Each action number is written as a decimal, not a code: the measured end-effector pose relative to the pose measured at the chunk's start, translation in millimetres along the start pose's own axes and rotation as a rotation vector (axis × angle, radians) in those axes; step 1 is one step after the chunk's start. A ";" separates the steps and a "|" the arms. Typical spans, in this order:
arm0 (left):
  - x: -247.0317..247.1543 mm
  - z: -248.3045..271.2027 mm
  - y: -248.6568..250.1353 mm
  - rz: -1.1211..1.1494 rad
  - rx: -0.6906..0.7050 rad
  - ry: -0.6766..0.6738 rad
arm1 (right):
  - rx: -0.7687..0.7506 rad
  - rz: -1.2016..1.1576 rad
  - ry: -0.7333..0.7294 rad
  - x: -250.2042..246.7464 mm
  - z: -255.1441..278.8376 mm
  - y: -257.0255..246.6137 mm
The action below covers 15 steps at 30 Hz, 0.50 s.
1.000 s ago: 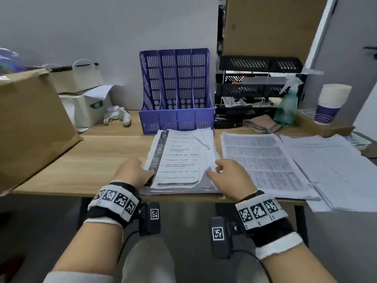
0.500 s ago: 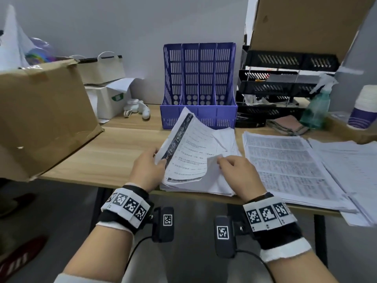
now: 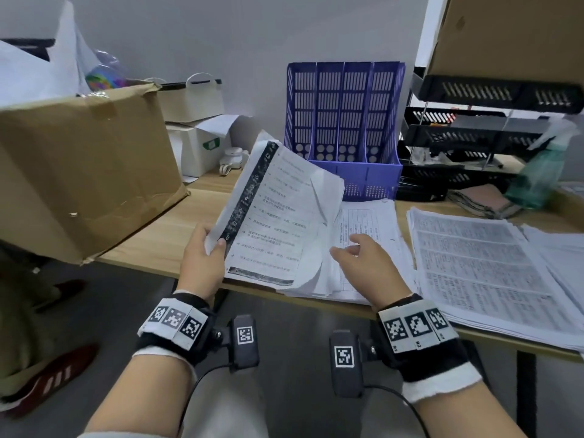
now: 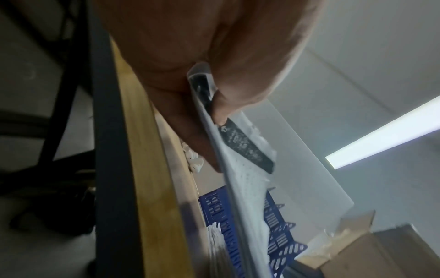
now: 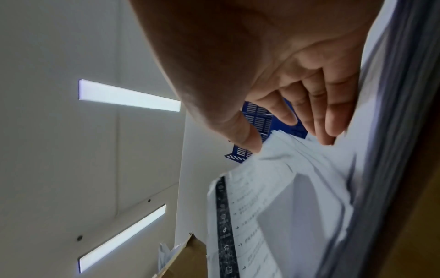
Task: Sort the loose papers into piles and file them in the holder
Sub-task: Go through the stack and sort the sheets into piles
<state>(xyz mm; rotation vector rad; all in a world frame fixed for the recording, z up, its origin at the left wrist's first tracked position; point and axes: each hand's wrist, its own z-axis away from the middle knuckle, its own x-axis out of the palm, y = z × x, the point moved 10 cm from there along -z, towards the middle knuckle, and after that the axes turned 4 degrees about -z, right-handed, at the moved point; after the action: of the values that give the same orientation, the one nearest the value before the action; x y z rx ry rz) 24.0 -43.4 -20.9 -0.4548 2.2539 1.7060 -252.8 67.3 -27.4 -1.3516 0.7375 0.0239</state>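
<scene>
Your left hand (image 3: 202,263) pinches the lifted papers (image 3: 278,216) above the tabletop (image 3: 164,235); your right hand (image 3: 366,263) is loose and holds nothing. Lift slowly, then slide them straight into the holder (image 3: 344,121).

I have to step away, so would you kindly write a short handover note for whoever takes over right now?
Left hand: grips the lifted sheaf of printed papers by its left edge, tilted up off the desk.
Right hand: open, fingers over the stack left underneath.
Blue file holder: behind the sheaf; no papers visible in its slots.
Done: sorted piles lie on the desk, another to the right.
Left: file every pile in the holder.
</scene>
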 end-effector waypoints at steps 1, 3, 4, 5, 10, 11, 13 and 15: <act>-0.6 -0.4 -3.2 0.032 -0.004 0.001 | 0.010 -0.062 0.000 2.1 -2.5 1.5; 0.3 -0.6 -8.6 0.111 -0.037 0.003 | 0.055 -0.199 -0.007 3.7 -8.0 6.8; 1.8 -0.4 -10.0 0.152 -0.064 0.000 | 0.081 -0.257 -0.014 3.2 -9.2 8.8; 4.2 -1.5 -13.5 0.186 -0.094 -0.005 | 0.089 -0.271 -0.019 2.3 -11.9 11.2; 16.2 -7.1 -22.4 0.114 -0.154 -0.070 | 0.023 -0.307 -0.037 -3.1 -16.0 13.7; 16.1 -7.5 -21.2 0.064 -0.142 -0.066 | 0.002 -0.305 -0.017 -6.3 -15.4 13.4; 16.7 -7.9 -16.6 -0.034 -0.101 -0.057 | -0.035 -0.267 0.038 -14.2 -14.6 11.6; 17.5 -7.3 -11.4 -0.111 -0.069 -0.050 | -0.057 -0.213 0.104 -20.7 -14.0 12.1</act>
<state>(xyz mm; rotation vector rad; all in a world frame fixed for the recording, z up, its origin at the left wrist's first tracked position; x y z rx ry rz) 12.5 -54.8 -35.9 -0.5355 2.0993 1.7240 -280.6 66.0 -28.2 -1.4887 0.6803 -0.1975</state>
